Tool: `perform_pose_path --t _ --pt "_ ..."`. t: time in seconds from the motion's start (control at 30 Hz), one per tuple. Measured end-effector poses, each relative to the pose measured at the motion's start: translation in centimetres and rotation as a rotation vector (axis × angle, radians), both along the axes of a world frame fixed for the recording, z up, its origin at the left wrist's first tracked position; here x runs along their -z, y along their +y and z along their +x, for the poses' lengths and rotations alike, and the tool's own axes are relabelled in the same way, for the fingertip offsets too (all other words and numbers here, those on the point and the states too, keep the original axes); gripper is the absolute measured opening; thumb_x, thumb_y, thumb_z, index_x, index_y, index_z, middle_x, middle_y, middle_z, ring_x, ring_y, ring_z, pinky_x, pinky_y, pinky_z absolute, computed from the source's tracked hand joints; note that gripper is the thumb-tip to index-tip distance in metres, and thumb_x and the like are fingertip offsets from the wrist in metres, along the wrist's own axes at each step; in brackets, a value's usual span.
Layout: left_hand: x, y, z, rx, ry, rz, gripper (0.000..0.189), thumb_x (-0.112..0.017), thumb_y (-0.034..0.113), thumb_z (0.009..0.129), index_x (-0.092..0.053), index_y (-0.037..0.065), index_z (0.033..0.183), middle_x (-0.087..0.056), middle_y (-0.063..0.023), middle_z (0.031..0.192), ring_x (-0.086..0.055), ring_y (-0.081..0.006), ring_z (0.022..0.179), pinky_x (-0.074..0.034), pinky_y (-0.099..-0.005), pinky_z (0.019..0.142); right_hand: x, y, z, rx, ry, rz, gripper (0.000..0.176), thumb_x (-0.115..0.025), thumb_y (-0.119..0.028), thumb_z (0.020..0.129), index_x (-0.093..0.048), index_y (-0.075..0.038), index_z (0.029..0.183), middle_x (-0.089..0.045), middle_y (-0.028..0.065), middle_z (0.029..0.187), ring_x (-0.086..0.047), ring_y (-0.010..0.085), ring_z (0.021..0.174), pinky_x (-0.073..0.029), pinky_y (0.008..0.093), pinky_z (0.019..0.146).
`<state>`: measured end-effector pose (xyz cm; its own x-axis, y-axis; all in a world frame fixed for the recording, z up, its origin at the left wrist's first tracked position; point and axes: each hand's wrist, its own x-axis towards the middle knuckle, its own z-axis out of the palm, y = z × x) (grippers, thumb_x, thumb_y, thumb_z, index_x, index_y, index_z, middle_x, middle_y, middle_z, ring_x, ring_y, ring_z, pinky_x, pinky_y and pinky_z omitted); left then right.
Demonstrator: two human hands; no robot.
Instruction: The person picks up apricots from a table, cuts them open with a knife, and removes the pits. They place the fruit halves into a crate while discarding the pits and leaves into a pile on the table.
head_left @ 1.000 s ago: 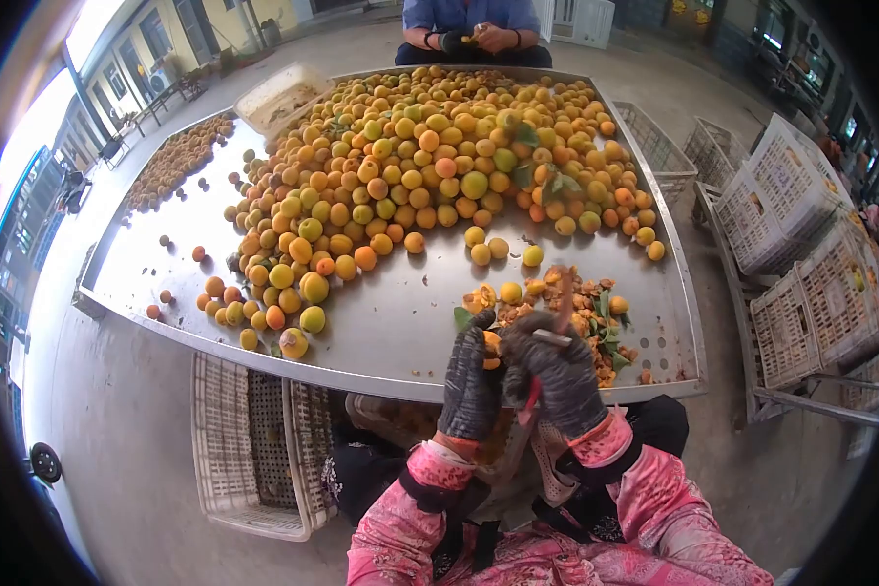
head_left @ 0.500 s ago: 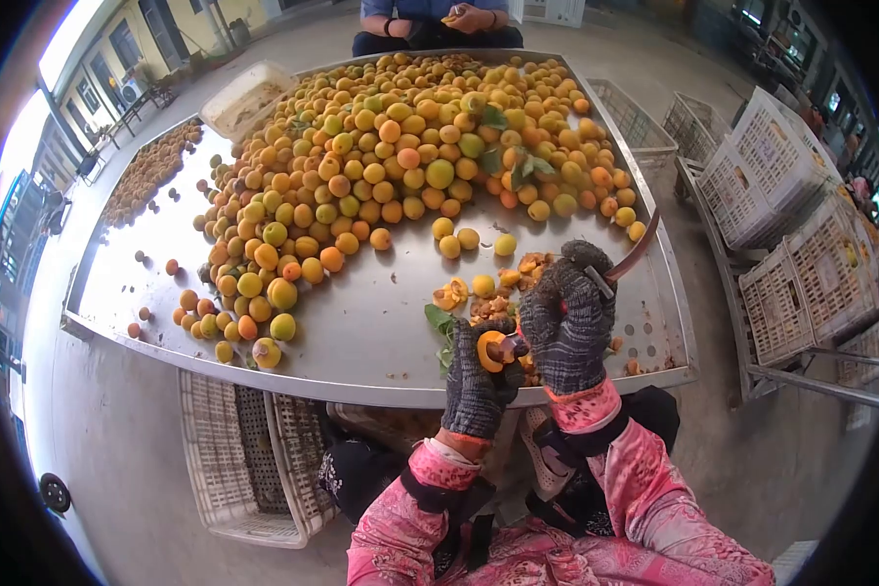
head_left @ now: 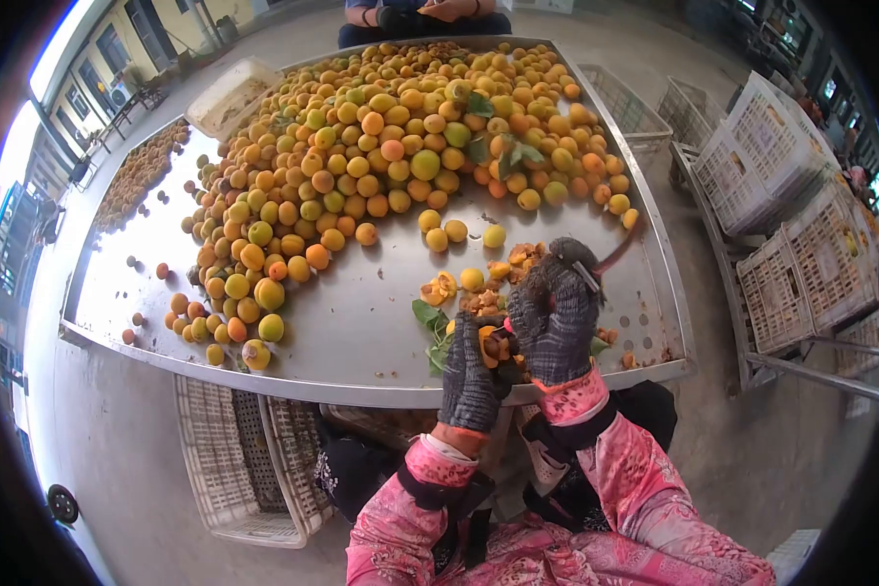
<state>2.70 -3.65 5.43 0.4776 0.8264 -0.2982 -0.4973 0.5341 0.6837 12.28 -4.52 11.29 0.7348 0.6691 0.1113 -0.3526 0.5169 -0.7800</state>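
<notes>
My left hand (head_left: 472, 376), in a dark grey knit glove, is closed around a cut-open apricot (head_left: 496, 344) above the table's front edge. Right beside it, my right hand (head_left: 559, 317), gloved too, is closed on a knife (head_left: 615, 256) whose curved blade points up and to the right. Pulpy cut apricot pieces (head_left: 493, 293) lie on the metal just behind my hands, with green leaves (head_left: 430, 315) to their left. Several loose whole apricots (head_left: 456, 231) rest between these pieces and the big apricot pile (head_left: 361, 146).
The metal table (head_left: 361, 322) has a raised rim. A white tub (head_left: 232, 96) stands at its back left. Across the table sits a person (head_left: 425, 15) in blue. Crates (head_left: 806, 264) are stacked on a cart at the right; another crate (head_left: 239, 459) is under the front edge.
Both hands have come closer together, the right one moving to the left. The knife blade is tilted lower. The whole view has shifted slightly.
</notes>
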Motion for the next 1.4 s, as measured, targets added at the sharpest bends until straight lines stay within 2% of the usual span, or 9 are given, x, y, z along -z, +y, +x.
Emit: perform_pose_path --t 0.33,0.43,0.5,0.6,0.67,0.77,0.9,1.17,1.4 --pt "-1.3 1.5 -0.3 -0.047 0.031 -0.238 0.040 -0.048 0.047 0.088 -0.056 0.009 0.097 -0.060 -0.0053 0.078 -0.060 -0.0168 0.061 -0.049 -0.0233 0.047 -0.2 0.9 2.2 -0.018 0.172 0.151 0.015 -0.057 -0.012 0.083 -0.054 -0.007 0.097 -0.049 -0.0030 0.062 -0.042 0.0055 0.041 -0.035 0.0183 0.037" --pt "0.1 1.4 -0.1 -0.368 0.533 0.787 0.038 -0.046 0.046 0.089 -0.056 0.011 0.102 -0.061 -0.0039 0.082 -0.060 -0.0147 0.062 -0.048 -0.0222 0.047 -1.6 -0.2 2.3 -0.046 0.001 -0.145 0.014 -0.062 -0.013 0.082 -0.057 -0.008 0.094 -0.051 -0.0024 0.062 -0.044 0.0051 0.042 -0.033 0.0174 0.036" --pt "-2.8 2.3 -0.8 -0.085 -0.095 -0.346 0.040 -0.044 0.042 0.091 -0.053 0.008 0.110 -0.059 -0.0059 0.096 -0.060 -0.0131 0.072 -0.050 -0.0206 0.053 -2.2 -0.7 1.9 -0.201 -0.091 -0.351 0.016 -0.064 -0.017 0.082 -0.059 -0.007 0.093 -0.056 -0.0017 0.066 -0.049 0.0062 0.049 -0.037 0.0198 0.041" --pt "-1.0 2.2 -1.1 -0.100 0.067 0.148 0.038 -0.036 0.031 0.096 -0.050 0.002 0.117 -0.054 -0.0111 0.111 -0.055 -0.0189 0.095 -0.048 -0.0284 0.079 0.7 -1.2 -0.2 -0.261 -0.987 -0.659 0.026 -0.065 -0.018 0.081 -0.058 -0.001 0.100 -0.064 0.0097 0.084 -0.062 0.0179 0.073 -0.048 0.0304 0.064" --pt "1.1 2.0 -1.1 -0.242 0.387 0.577 0.034 -0.030 0.021 0.098 -0.049 0.001 0.118 -0.053 -0.0133 0.114 -0.050 -0.0243 0.106 -0.038 -0.0317 0.096 3.2 -1.5 -0.6 -0.333 -0.905 -0.605 0.027 -0.064 -0.017 0.081 -0.058 -0.001 0.101 -0.064 0.0122 0.086 -0.062 0.0192 0.076 -0.048 0.0306 0.066" --pt "1.5 2.2 -2.7 -0.336 0.762 1.082 0.032 -0.032 0.017 0.098 -0.047 0.000 0.120 -0.053 -0.0134 0.114 -0.050 -0.0221 0.104 -0.038 -0.0309 0.094 1.9 -1.4 -1.0 -0.441 -0.756 -0.656 0.028 -0.063 -0.014 0.081 -0.058 0.000 0.104 -0.064 0.0128 0.088 -0.062 0.0178 0.077 -0.048 0.0292 0.067" --pt "-1.0 0.9 -4.9 -0.166 0.322 0.392 0.028 -0.043 0.018 0.094 -0.051 -0.001 0.113 -0.060 -0.0133 0.097 -0.058 -0.0212 0.086 -0.047 -0.0302 0.077 0.7 -1.7 -1.5 -0.347 -0.618 -0.852 0.028 -0.064 -0.013 0.080 -0.058 0.000 0.104 -0.064 0.0087 0.085 -0.059 0.0126 0.074 -0.048 0.0277 0.064" --pt "-4.0 -1.6 -13.3 0.202 1.207 1.105 0.047 -0.062 0.036 0.080 -0.054 0.005 0.114 -0.060 -0.0197 0.104 -0.059 -0.0355 0.092 -0.048 -0.0383 0.078 2.8 -1.5 -1.2 -0.329 -0.903 -0.785 0.035 -0.068 -0.019 0.076 -0.057 0.003 0.101 -0.064 0.0166 0.087 -0.062 0.0258 0.079 -0.048 0.0354 0.071" --pt "0.8 8.3 -17.3 -0.446 1.277 1.118 0.045 -0.068 0.029 0.079 -0.054 0.002 0.112 -0.060 -0.0142 0.096 -0.061 -0.0181 0.064 -0.050 -0.0296 0.061 4.1 -2.0 -0.9 -0.308 -1.025 -0.776 0.043 -0.065 -0.021 0.078 -0.053 0.003 0.111 -0.060 0.0209 0.097 -0.059 0.0325 0.089 -0.046 0.0390 0.078"
